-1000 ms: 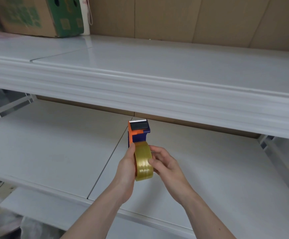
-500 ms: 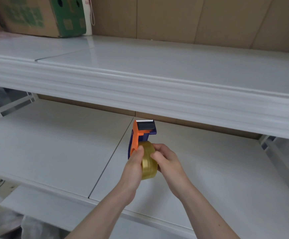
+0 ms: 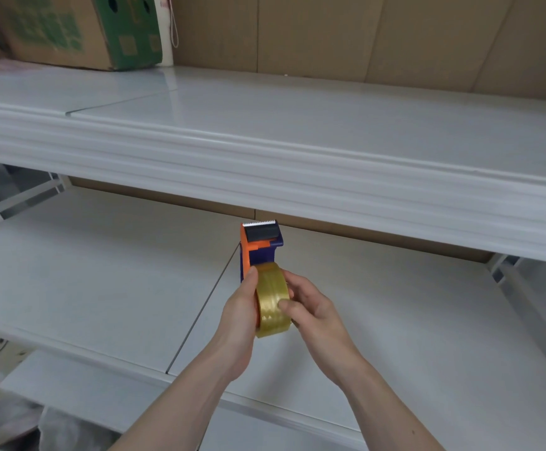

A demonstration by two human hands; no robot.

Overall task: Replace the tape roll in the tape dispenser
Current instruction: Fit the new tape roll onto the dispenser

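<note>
From my seat I take the long white lower shelf (image 3: 109, 288) as my landmark, since everything that matters hangs just above its dark panel seam. Compared with a second ago, the orange-and-blue plastic handheld tape dispenser (image 3: 258, 247) has swung back from the tilt it had half a second ago, so I now look nearly straight along it; the yellowish translucent roll of packing tape (image 3: 271, 297) shows its broad outer band to me again, and I judge the roll is seated, or very nearly seated, on its hub, though the hub itself is hidden behind the roll. That would leave threading the loose end up to the cutter as the remaining work. The dispenser's long axis runs away from me, up the frame, with its serrated metal blade end pointing toward the back of the lower shelf and the underside of the white upper shelf (image 3: 330, 135); the roll sits at the near end, standing on edge, its own axis running left to right. My left hand (image 3: 237, 323) is closed around the dispenser's side, thumb pressed on the roll's left rim. My right hand (image 3: 314, 310) is wrapped on the roll's right flank, thumb laid across the tape band, fingers curled narrow behind it.
</note>
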